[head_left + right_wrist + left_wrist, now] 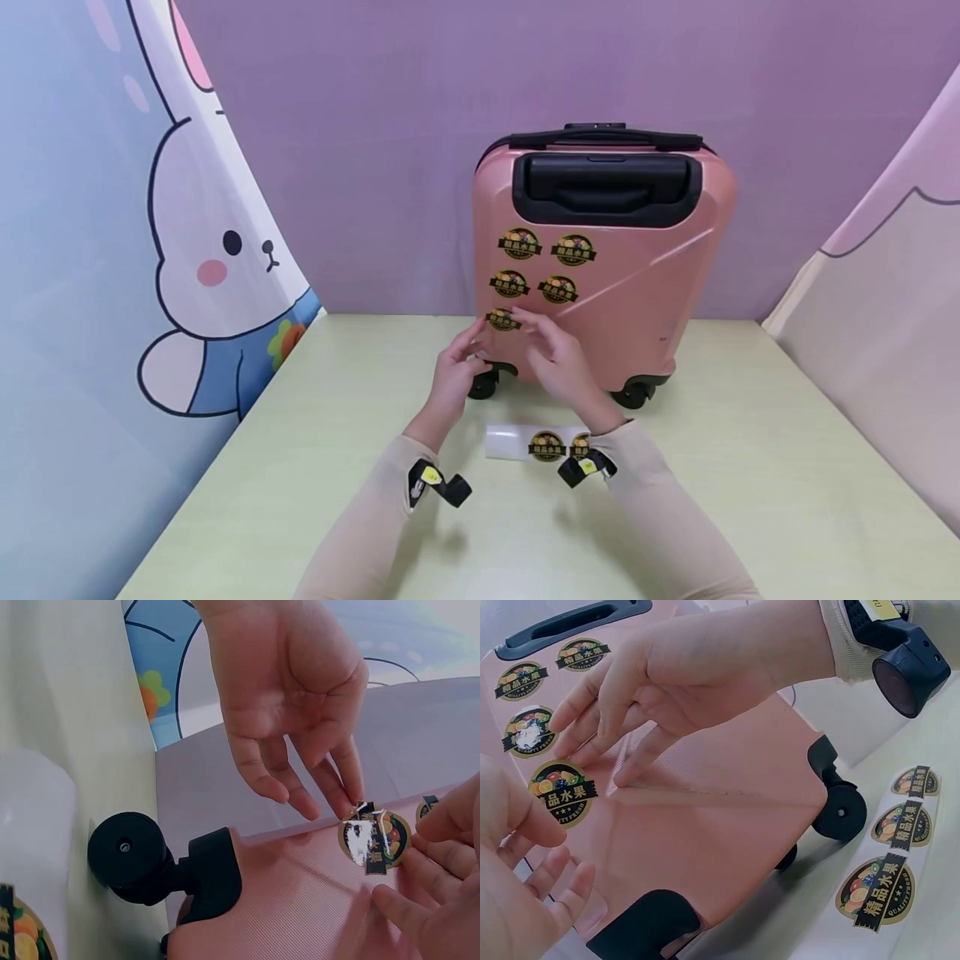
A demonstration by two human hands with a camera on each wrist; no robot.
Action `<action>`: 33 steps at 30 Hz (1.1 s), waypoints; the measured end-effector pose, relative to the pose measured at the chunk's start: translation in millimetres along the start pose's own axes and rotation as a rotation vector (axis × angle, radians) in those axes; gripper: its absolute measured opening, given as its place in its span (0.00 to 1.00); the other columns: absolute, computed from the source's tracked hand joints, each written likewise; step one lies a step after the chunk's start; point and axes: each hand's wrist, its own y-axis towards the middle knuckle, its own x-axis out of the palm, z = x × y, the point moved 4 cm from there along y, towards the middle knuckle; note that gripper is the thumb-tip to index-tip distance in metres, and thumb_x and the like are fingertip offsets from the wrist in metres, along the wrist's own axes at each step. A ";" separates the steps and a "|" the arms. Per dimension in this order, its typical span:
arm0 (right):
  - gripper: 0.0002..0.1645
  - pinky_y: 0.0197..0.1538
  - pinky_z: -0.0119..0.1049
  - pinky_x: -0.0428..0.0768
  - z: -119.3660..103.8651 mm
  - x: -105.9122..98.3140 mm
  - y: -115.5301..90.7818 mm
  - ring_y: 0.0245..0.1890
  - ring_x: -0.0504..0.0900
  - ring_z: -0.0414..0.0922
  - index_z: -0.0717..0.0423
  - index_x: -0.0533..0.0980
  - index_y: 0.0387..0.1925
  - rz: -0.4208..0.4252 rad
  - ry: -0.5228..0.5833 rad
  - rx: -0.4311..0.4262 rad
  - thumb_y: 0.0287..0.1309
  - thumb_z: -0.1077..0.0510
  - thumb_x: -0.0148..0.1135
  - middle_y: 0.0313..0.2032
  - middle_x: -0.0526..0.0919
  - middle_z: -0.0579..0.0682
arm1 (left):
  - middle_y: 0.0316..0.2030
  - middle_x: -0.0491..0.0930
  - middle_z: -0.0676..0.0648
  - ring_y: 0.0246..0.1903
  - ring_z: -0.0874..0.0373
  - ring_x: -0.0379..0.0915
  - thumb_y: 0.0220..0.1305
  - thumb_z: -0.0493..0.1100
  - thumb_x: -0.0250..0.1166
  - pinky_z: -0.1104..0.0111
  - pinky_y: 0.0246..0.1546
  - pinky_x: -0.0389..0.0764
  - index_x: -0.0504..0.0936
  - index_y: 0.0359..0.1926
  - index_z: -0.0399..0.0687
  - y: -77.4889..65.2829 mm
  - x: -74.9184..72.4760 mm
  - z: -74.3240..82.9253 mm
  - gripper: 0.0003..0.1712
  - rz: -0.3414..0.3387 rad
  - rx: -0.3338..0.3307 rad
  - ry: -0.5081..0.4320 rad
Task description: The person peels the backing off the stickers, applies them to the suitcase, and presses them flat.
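Observation:
A pink suitcase (637, 308) stands upright, with several round black-and-gold fruit stickers on its lower-left face. The lowest sticker (503, 319) lies between my hands. Index and middle fingertips of my left hand (455, 375) are right at its left edge, the thumb apart from them in the right wrist view. From the other side my right hand (558, 358) reaches in, loosely bent fingertips by the sticker's upper right edge. In the left wrist view this sticker (562, 793) shows its print, its left end partly covered by the left hand.
A white backing strip (506, 442) bearing more stickers lies on the pale table (360, 400), partly under the right forearm. Black wheels (633, 394) support the suitcase. Behind it hangs a purple backdrop (360, 167); a rabbit-print cloth (210, 292) borders the left side.

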 end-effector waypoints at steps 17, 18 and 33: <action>0.28 0.60 0.57 0.75 -2.7 -13.8 -0.8 0.53 0.77 0.58 0.62 0.72 0.63 -0.004 -0.004 -0.032 0.61 0.75 0.57 0.60 0.77 0.59 | 0.68 0.66 0.41 0.59 0.42 0.68 0.52 0.17 0.50 0.75 0.38 0.79 0.65 0.72 0.41 1.0 0.6 3.6 0.44 -0.016 0.020 0.013; 0.28 0.59 0.57 0.75 -2.1 -13.4 -1.1 0.52 0.78 0.59 0.62 0.72 0.63 -0.008 0.008 -0.023 0.61 0.75 0.56 0.58 0.78 0.60 | 0.68 0.67 0.41 0.59 0.42 0.68 0.52 0.17 0.50 0.75 0.38 0.79 0.66 0.72 0.41 0.8 0.5 3.7 0.44 -0.016 0.015 0.016; 0.23 0.59 0.56 0.75 3.8 -2.3 -1.7 0.56 0.76 0.62 0.66 0.72 0.60 -0.055 0.180 0.023 0.64 0.74 0.56 0.57 0.78 0.64 | 0.70 0.66 0.46 0.61 0.44 0.69 0.54 0.18 0.50 0.72 0.41 0.79 0.66 0.73 0.46 2.5 -9.6 0.0 0.44 -0.018 -0.054 0.045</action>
